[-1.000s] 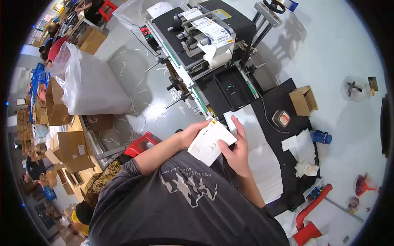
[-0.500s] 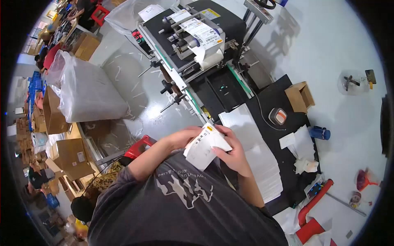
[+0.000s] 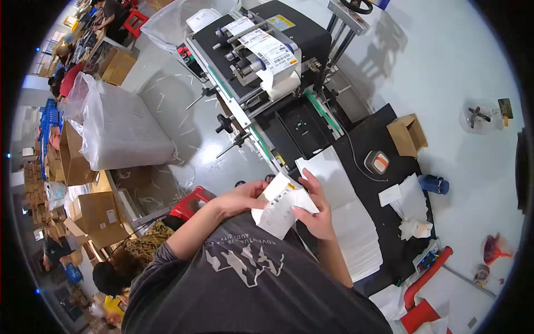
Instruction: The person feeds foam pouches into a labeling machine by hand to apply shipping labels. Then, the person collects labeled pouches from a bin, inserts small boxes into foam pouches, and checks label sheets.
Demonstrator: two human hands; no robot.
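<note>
A small sheaf of white printed papers (image 3: 281,207), with black print and an orange patch near its top, is in front of my chest. My left hand (image 3: 243,197) grips its left side, the fingers partly behind it. On the other side, my right hand (image 3: 316,214) has its thumb on the front of the sheaf and its fingers raised along the right edge. Just right of that hand is a long fanned stack of white sheets (image 3: 356,228) on a black surface. The labelling machine (image 3: 267,53) stands ahead, a printed label web (image 3: 272,50) threaded over its rollers.
A tape measure (image 3: 379,162), a cardboard box (image 3: 407,135), loose white papers (image 3: 409,200) and a blue bottle (image 3: 434,183) lie to the right. At left are a plastic-wrapped bulk (image 3: 122,122), a red stool (image 3: 191,205) and open cartons (image 3: 97,217). Other people are at the far left.
The sheaf has been turned and its lower part spread slightly. My right fingers have lifted and opened along its edge; my left hand has shifted a little lower.
</note>
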